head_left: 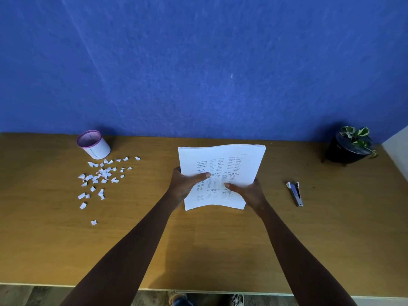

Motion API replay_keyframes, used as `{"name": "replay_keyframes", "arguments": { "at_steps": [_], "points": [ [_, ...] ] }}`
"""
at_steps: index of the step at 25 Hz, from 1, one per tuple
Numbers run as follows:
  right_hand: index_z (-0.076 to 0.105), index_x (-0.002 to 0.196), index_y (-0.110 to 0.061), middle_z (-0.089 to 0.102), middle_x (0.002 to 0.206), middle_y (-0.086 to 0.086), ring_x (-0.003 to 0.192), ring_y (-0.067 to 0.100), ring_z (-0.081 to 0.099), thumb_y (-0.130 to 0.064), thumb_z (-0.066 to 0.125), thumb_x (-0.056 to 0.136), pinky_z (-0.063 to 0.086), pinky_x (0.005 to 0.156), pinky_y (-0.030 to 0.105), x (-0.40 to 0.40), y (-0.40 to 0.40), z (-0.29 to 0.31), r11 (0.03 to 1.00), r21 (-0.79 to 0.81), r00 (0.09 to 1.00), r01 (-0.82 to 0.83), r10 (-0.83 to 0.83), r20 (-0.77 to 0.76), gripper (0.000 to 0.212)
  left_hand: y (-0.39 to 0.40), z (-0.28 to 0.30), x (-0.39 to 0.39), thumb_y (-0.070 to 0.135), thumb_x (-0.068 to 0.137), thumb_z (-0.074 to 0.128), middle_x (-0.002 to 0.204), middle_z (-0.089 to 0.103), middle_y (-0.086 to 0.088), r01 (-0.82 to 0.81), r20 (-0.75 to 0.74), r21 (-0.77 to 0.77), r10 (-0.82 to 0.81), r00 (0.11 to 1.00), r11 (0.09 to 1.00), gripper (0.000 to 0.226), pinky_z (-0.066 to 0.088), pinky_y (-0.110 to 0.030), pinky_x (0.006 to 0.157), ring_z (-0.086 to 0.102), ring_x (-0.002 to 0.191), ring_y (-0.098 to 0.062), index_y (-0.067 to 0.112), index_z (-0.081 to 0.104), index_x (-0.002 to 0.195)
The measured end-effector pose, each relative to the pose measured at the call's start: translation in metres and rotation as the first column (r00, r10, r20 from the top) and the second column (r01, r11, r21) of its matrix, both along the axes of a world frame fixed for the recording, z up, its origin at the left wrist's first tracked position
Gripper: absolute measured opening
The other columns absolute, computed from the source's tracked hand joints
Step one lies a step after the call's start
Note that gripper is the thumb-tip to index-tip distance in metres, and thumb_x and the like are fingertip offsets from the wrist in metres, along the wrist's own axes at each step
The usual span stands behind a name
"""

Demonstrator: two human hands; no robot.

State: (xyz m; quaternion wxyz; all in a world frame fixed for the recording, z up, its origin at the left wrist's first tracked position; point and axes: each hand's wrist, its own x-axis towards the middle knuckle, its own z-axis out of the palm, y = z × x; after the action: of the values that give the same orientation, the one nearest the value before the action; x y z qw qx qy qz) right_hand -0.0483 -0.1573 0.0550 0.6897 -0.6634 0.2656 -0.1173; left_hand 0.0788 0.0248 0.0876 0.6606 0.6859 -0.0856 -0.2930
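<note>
White printed paper stack (223, 164) sits at the centre of the frame, held over the wooden table (220, 250). Left hand (185, 184) and right hand (249, 192) grasp its side edges, thumbs on top. Stapler (295, 193) lies at the right.

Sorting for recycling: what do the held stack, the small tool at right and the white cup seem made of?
Stack: matte white paper; it bows and carries print. Small tool: probably metal, grey with a dull sheen, white tip maybe plastic. White cup: plastic or card, purple rim; unclear.
</note>
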Motion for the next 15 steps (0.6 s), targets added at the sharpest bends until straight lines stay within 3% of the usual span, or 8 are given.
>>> {"name": "replay_keyframes", "arguments": {
  "at_steps": [5,9,13,15],
  "points": [
    [0.069,0.106,-0.020,0.072,0.110,-0.003,0.088,0.004,0.073,-0.009,0.078,0.082,0.057,0.067,0.018,0.003,-0.012,0.008,0.996,-0.042,0.997,-0.075,0.074,-0.026,0.028,0.002,0.008,0.011,0.012,0.075,0.085,0.111,0.076,0.000,0.005,-0.016,-0.071,-0.006,1.000,0.997,0.039,0.058,-0.037,0.082,0.074,0.099,-0.020,0.014,0.072,0.111],
    [0.068,0.107,-0.020,0.072,0.110,-0.001,0.088,0.009,0.072,-0.020,0.079,0.082,0.058,0.070,0.023,0.007,-0.028,0.016,0.952,-0.208,0.966,-0.225,0.190,-0.175,0.027,0.011,0.027,0.034,0.009,0.076,0.083,0.099,0.077,-0.007,-0.053,0.070,-0.077,0.058,0.996,0.996,0.029,0.057,-0.030,0.075,0.073,0.087,-0.016,0.002,0.071,0.101],
    [0.068,0.113,-0.018,0.072,0.109,-0.003,0.093,0.017,0.071,-0.037,0.082,0.076,0.061,0.080,0.038,0.016,-0.038,0.024,0.896,-0.308,0.919,-0.321,0.216,-0.329,0.044,0.017,0.051,0.061,0.013,0.080,0.080,0.087,0.078,-0.002,0.122,0.156,0.052,-0.129,0.979,0.991,0.014,0.052,-0.027,0.071,0.072,0.077,-0.012,0.006,0.073,0.091],
    [0.067,0.114,-0.021,0.072,0.111,-0.005,0.092,0.016,0.071,-0.046,0.082,0.070,0.061,0.080,0.040,0.021,-0.039,0.028,0.865,-0.334,0.894,-0.375,0.242,-0.378,0.053,0.017,0.058,0.067,0.022,0.080,0.082,0.094,0.079,-0.001,0.300,0.148,0.244,-0.342,0.928,0.922,0.021,0.056,-0.030,0.072,0.075,0.082,-0.015,0.011,0.076,0.096]
  ]
}}
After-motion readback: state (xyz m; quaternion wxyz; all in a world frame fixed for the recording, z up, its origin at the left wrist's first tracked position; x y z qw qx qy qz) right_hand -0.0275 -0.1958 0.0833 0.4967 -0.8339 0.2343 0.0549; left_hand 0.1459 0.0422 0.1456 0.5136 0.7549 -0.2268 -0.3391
